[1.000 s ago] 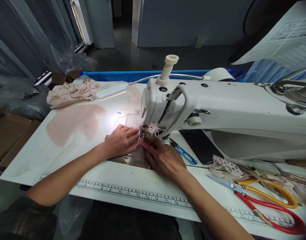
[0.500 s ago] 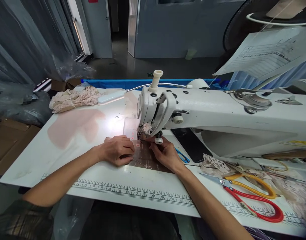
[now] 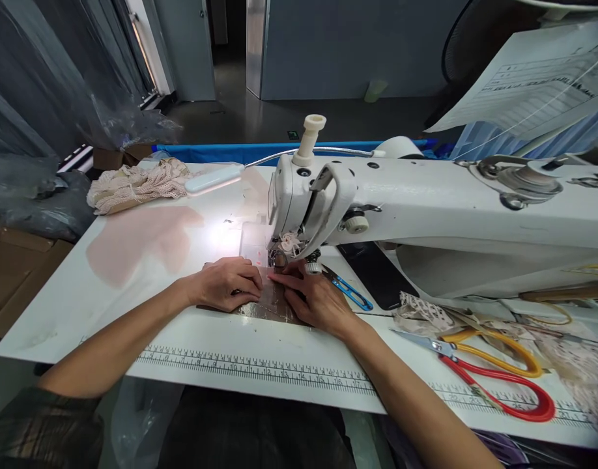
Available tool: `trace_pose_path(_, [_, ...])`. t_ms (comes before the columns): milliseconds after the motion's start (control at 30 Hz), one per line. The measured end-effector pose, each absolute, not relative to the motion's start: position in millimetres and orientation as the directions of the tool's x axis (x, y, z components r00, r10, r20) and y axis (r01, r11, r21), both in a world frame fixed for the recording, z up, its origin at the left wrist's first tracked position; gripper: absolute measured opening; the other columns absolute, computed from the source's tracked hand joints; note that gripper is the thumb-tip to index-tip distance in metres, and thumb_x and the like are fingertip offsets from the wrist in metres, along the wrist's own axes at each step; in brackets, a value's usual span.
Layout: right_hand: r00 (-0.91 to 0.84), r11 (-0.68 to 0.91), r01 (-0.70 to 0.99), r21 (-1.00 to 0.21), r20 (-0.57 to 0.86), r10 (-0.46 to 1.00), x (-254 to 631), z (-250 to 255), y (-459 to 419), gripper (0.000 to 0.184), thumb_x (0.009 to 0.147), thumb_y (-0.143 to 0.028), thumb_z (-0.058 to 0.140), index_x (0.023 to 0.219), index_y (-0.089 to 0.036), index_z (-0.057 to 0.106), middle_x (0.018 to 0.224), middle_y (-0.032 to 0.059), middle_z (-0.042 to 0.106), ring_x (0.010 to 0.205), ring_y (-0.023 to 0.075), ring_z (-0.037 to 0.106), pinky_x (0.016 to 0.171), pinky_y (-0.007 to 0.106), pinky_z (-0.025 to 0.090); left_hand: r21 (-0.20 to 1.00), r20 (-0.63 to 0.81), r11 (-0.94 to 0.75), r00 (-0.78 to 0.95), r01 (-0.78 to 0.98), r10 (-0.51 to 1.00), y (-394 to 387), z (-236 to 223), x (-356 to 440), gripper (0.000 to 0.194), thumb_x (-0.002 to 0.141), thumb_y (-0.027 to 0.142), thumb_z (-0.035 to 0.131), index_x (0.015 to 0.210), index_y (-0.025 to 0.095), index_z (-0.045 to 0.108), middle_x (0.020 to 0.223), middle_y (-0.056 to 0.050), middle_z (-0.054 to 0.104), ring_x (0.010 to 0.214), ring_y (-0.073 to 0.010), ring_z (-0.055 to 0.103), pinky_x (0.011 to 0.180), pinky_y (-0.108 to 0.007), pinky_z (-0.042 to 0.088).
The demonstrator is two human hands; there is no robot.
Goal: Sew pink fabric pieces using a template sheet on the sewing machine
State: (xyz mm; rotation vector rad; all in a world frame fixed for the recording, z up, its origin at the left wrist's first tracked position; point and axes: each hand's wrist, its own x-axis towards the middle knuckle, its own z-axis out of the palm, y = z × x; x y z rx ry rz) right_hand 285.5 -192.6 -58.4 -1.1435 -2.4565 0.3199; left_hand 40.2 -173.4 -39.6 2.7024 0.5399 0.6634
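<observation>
My left hand [image 3: 229,283] rests on the sewing machine's bed, left of the needle, its fingers curled and closed. Whatever they pinch is hidden. My right hand [image 3: 321,299] lies low in front of the presser foot [image 3: 278,259]. Its index finger stretches toward the needle area, with the thumb apart from it. Between both hands shows a brownish, shiny bed plate [image 3: 279,307], with a pale, see-through patch over it that may be thin fabric. The white sewing machine [image 3: 426,202] stands over them, a small pinkish scrunched bit [image 3: 290,242] at its needle bar.
Blue thread snips [image 3: 352,292] and a black phone [image 3: 377,273] lie right of my right hand. Scissors with yellow and red handles [image 3: 499,384] and lace scraps [image 3: 426,312] are farther right. Sheer pink fabric [image 3: 142,241], a lace bundle [image 3: 140,185] and a lamp [image 3: 213,179] sit left.
My right hand has drawn its index finger left, in front of the presser foot. The blue snips show more fully. My left hand stays nearly in place, and the whole view has shifted slightly.
</observation>
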Motion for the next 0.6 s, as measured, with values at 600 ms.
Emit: trace_pose_path(600, [-0.442, 0.521, 0.559, -0.644, 0.3, 0.845, 286.5, -52.4, -186.7, 0.033, 0.09, -0.014, 0.047, 0.111, -0.02, 0.072, 0.095, 0.0072, 0.065, 0.081, 0.0178, 0.063, 0.073, 0.031, 0.051, 0.283, 0.508, -0.925, 0.778, 0.254, 0.37, -174.8, -40.1, 45.7, 0.019, 0.094, 0.018, 0.054, 0.08, 0.016, 0.067, 0.082, -0.004, 0.07, 0.074, -0.0126, 0.064, 0.07, -0.028, 0.049])
